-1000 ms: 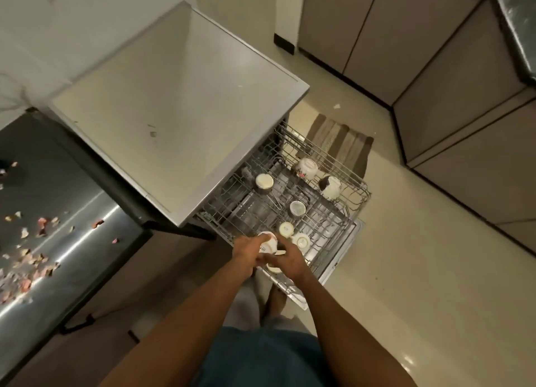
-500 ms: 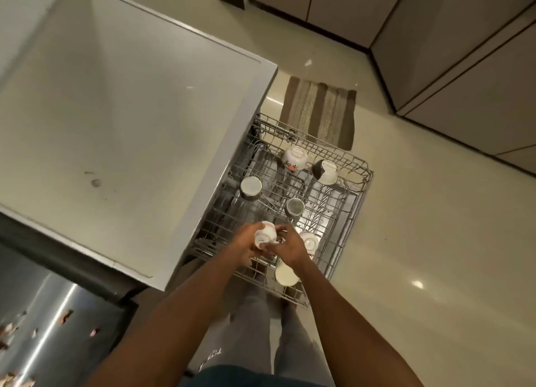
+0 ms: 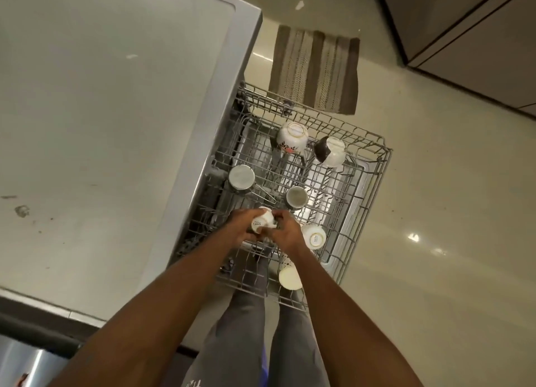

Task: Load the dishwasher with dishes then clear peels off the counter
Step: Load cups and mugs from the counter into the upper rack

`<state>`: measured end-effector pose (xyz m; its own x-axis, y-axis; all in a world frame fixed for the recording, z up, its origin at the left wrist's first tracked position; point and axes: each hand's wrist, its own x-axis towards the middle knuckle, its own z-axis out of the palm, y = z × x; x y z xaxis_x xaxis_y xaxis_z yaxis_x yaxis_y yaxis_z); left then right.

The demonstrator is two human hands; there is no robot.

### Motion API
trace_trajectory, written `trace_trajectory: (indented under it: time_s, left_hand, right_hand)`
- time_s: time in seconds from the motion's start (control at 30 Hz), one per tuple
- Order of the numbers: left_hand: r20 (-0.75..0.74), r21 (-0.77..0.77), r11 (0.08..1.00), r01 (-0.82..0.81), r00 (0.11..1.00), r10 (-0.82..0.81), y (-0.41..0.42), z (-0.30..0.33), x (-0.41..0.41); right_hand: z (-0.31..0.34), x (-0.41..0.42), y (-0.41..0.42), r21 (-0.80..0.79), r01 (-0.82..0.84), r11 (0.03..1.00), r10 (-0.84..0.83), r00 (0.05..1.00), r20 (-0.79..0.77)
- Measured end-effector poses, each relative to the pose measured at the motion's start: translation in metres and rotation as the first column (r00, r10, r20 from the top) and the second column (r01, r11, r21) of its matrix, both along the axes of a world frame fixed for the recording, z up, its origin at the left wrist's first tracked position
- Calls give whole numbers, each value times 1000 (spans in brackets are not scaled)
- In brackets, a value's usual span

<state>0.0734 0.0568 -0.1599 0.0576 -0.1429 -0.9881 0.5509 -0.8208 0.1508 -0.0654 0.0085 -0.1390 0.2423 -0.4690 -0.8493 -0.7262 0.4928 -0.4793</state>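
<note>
The grey wire dishwasher rack point(image 3: 374, 166) is pulled out below me. My left hand point(image 3: 242, 227) and my right hand point(image 3: 285, 231) both grip a small white cup point(image 3: 262, 219), tilted, above the rack's near part. Upside down in the rack sit a flowered white cup point(image 3: 291, 137), a brown-and-white cup point(image 3: 330, 151), a steel cup with a wire handle point(image 3: 241, 177), a grey cup point(image 3: 296, 196), another white cup point(image 3: 314, 237) and a cream cup point(image 3: 290, 276) near the front edge.
The dishwasher's pale top point(image 3: 101, 125) fills the left side. A striped mat point(image 3: 314, 67) lies on the glossy floor beyond the rack, with cabinet doors point(image 3: 478, 32) at the far right. A strip of steel counter with a peel point(image 3: 23, 379) shows at the bottom left.
My view has tilted down and closer to the rack, so most of the counter with peels has left the frame. Both hands stay on the white cup over the rack's near part.
</note>
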Motion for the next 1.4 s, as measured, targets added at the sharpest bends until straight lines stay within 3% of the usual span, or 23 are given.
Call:
trace_trajectory:
  time_s: [0.33, 0.47, 0.73, 1.17, 1.4]
  left_hand:
    - [-53, -4, 999, 41, 998, -42, -14, -29, 4]
    - [-17, -18, 998, 56, 998, -56, -14, -29, 0]
    - [45, -12, 1000, -9, 999, 9, -2, -28, -10]
    - [60, 61, 971, 232, 970, -236, -24, -33, -12]
    - [187, 105, 922, 372, 903, -386, -23, -31, -18]
  right_hand:
    - [-24, 1, -10, 43, 55, 998, -54, 998, -35]
    - [-23, -4, -7, -36, -46, 998, 45, 999, -13]
    - [-25, -8, -2, -49, -71, 996, 70, 997, -21]
    - [-41, 7, 12, -144, -62, 988, 33, 980, -197]
    - [-39, 8, 13, -170, -129, 977, 83, 964, -253]
